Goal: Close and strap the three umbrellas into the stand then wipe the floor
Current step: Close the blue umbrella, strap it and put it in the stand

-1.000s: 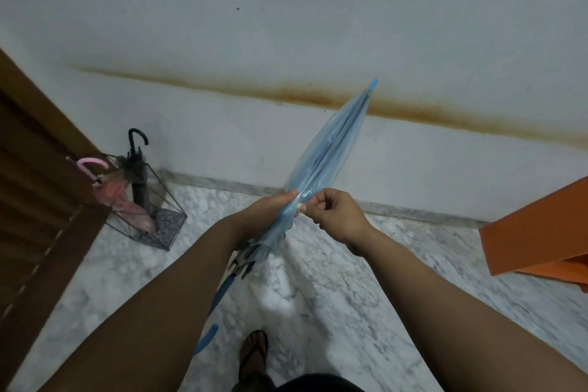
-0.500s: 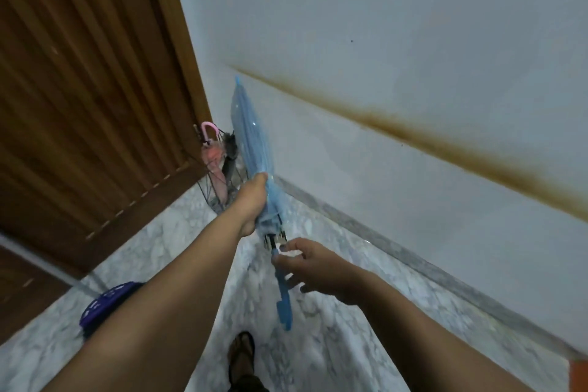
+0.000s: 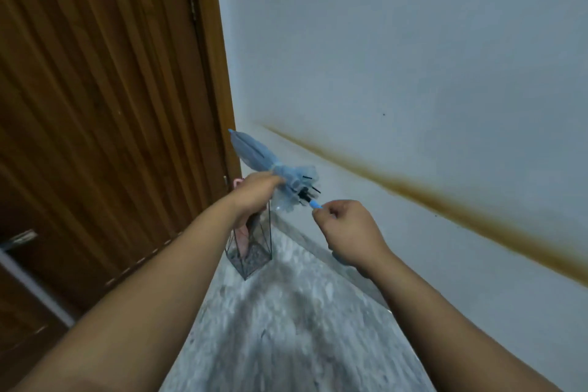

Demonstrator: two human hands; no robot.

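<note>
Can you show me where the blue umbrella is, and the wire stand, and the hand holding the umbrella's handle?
blue umbrella [image 3: 254, 154]: head view, on the folded blue canopy.
wire stand [image 3: 254, 259]: head view, on its speckled lower part near the floor.
right hand [image 3: 348, 232]: head view, on the back of the hand gripping the blue handle.

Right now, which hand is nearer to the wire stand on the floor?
Left. The left hand, gripping the blue umbrella, overlaps the stand top in view; the right hand sits off to its right.
</note>
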